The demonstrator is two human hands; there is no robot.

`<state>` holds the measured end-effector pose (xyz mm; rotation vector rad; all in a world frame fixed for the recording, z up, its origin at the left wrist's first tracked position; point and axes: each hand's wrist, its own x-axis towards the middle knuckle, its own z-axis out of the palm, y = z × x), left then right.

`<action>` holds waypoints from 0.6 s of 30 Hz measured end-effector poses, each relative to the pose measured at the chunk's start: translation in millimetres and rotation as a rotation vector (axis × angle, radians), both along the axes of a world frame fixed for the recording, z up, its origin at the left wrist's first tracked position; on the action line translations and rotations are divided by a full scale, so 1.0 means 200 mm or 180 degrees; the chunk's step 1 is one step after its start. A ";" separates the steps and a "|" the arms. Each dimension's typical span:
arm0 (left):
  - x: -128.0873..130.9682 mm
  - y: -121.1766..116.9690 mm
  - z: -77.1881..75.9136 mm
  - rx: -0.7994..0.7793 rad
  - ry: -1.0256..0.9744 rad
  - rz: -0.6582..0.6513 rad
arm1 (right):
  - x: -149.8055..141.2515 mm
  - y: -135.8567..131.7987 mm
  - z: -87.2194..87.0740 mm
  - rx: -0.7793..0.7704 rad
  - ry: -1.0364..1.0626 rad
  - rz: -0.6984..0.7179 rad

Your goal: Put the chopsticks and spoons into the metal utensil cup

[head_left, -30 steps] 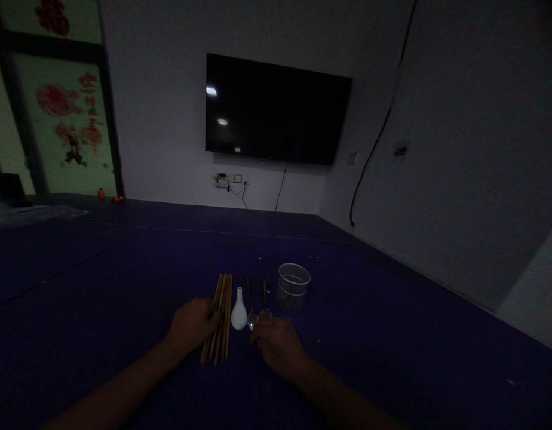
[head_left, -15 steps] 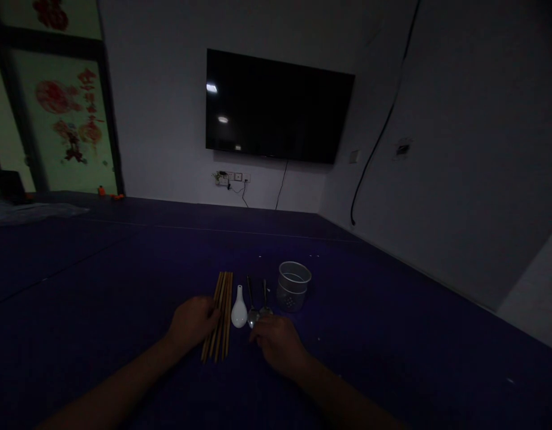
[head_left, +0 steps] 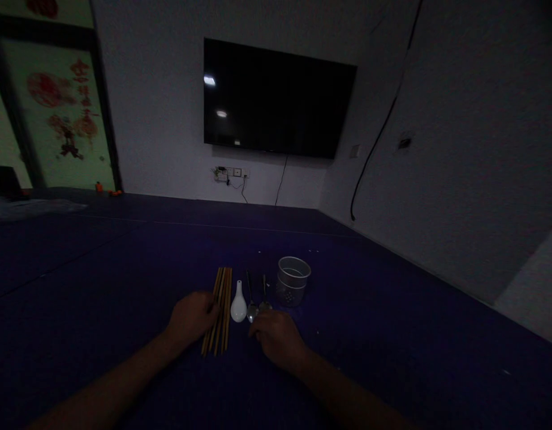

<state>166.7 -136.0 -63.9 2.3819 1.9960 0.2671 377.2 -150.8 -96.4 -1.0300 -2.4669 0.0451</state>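
Several wooden chopsticks (head_left: 223, 310) lie side by side on the dark blue surface, spreading slightly at their near ends. My left hand (head_left: 193, 316) rests at their left edge with curled fingers, the fingertips touching or just over the outermost ones. To the right lies a white soup spoon (head_left: 239, 309), handle pointing away. Beside it are two metal spoons with dark handles, the left metal spoon (head_left: 252, 312) and the right metal spoon (head_left: 264, 303). My right hand (head_left: 278, 337), loosely closed, is just in front of their bowls and partly covers the right one; nothing shows in its fingers.
A grey metal holder with perforated sides (head_left: 293, 282) stands upright right of the spoons. A television (head_left: 278, 98) hangs on the far wall above sockets (head_left: 231, 173). Clear plastic sheeting (head_left: 34, 207) lies far left, near small orange objects (head_left: 115, 193). A black cable (head_left: 379, 140) runs down the right wall.
The whole view has shifted slightly upward in the picture. Both hands, the chopsticks, the spoons and the holder keep their places relative to each other.
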 end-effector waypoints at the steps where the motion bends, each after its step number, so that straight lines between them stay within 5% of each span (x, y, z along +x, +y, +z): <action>1: 0.00 0.00 0.00 0.0005 0.0004 0.0008 | 0.00 0.00 0.00 0.0009 0.0022 0.0004; 18: 0.00 0.00 0.00 0.0011 -0.0045 -0.0019 | 0.00 -0.01 0.01 -0.0005 -0.0017 -0.0029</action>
